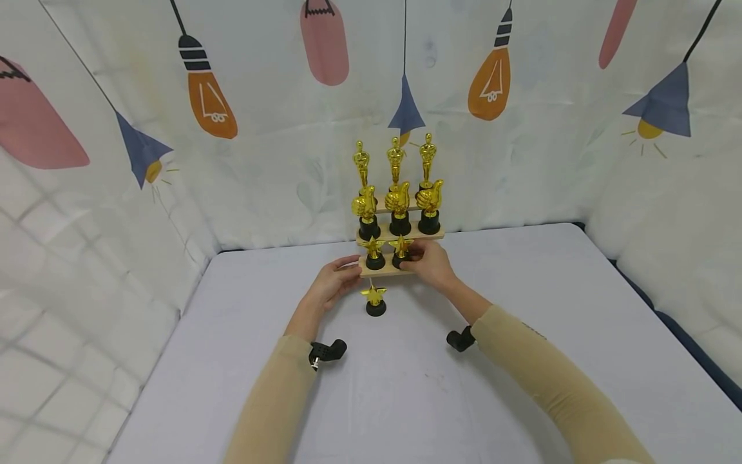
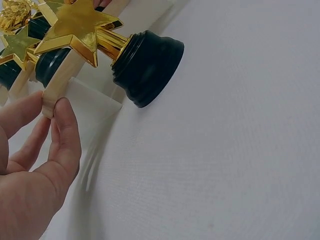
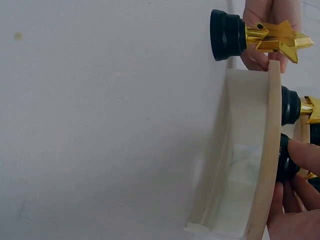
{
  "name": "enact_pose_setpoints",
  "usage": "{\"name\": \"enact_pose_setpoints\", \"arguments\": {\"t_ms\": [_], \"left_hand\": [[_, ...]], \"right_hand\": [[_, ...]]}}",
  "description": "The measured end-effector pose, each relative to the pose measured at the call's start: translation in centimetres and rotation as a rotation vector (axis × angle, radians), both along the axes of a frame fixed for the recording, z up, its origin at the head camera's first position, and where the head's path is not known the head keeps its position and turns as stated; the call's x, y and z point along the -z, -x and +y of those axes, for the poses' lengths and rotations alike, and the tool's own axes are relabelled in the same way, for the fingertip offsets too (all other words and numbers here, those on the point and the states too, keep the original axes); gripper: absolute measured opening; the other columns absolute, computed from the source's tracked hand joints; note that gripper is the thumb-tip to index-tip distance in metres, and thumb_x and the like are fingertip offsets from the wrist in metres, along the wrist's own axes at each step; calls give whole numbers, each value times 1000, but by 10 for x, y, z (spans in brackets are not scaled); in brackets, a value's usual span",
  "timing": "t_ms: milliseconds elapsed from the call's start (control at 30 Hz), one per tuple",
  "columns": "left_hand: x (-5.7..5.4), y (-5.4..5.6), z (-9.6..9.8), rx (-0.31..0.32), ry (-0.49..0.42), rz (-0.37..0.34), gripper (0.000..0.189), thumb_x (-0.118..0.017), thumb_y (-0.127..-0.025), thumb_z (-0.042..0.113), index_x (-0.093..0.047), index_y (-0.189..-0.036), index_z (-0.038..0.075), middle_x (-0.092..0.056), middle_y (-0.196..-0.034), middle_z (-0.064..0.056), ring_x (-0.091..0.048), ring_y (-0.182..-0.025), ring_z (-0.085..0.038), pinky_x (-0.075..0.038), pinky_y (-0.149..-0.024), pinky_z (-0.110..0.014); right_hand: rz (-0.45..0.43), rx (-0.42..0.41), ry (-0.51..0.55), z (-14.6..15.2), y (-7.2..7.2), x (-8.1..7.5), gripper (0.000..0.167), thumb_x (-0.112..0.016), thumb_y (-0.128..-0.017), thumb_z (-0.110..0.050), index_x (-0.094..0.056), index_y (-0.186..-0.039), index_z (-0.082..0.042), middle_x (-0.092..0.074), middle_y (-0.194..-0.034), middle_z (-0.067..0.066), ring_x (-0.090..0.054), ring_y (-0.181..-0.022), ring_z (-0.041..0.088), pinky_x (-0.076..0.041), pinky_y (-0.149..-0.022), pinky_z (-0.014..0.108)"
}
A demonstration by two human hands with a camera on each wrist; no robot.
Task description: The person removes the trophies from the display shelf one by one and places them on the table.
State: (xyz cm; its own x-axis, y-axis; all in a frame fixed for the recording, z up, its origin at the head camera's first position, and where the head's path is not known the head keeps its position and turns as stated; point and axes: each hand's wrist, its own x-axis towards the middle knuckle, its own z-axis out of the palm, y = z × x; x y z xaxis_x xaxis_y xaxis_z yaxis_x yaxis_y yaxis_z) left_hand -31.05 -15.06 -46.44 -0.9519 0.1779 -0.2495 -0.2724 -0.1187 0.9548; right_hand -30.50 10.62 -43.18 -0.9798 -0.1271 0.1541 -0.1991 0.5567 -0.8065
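Observation:
A tiered wooden stand (image 1: 384, 272) with white supports is at the back middle of the table. My left hand (image 1: 332, 285) pinches the left end of its lowest shelf (image 2: 56, 89) between thumb and fingers. On that shelf, my right hand (image 1: 431, 263) grips the black base of a gold star trophy (image 3: 285, 162). Another star trophy (image 1: 375, 258) stands to the left of it. In front of the stand, a third star trophy (image 1: 375, 304) is upright on the table. Three gold thumbs-up trophies (image 1: 398, 205) occupy the middle tier, with three gold figure statuettes (image 1: 395, 161) on the top one.
A white cloth covers the table (image 1: 394, 399). Behind it hangs a pale curtain (image 1: 261, 174) printed with lamps and bulbs, which also runs along the left and right sides. Black wrist devices (image 1: 327, 351) stick out inward from both sleeves.

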Motion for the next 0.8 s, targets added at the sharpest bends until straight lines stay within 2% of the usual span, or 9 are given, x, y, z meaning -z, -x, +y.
{"name": "enact_pose_setpoints", "arguments": {"t_ms": [367, 800], "left_hand": [[0, 1, 0, 8, 2, 2, 50, -66, -100, 1, -51, -148, 3, -56, -135, -18, -65, -103, -20, -56, -95, -33], [0, -1, 0, 4, 8, 4, 50, -66, -100, 2, -51, -148, 3, -57, -135, -18, -65, -102, -20, -57, -92, -31]], "right_hand": [[-15, 2, -49, 2, -2, -2, 39, -83, -87, -11, -69, -120, 6, -70, -110, 17, -66, -100, 27, -57, -86, 40], [-11, -20, -77, 4, -6, -4, 40, -80, -88, -12, -68, -121, 7, -70, -111, 19, -67, -101, 29, -58, -87, 41]]}}
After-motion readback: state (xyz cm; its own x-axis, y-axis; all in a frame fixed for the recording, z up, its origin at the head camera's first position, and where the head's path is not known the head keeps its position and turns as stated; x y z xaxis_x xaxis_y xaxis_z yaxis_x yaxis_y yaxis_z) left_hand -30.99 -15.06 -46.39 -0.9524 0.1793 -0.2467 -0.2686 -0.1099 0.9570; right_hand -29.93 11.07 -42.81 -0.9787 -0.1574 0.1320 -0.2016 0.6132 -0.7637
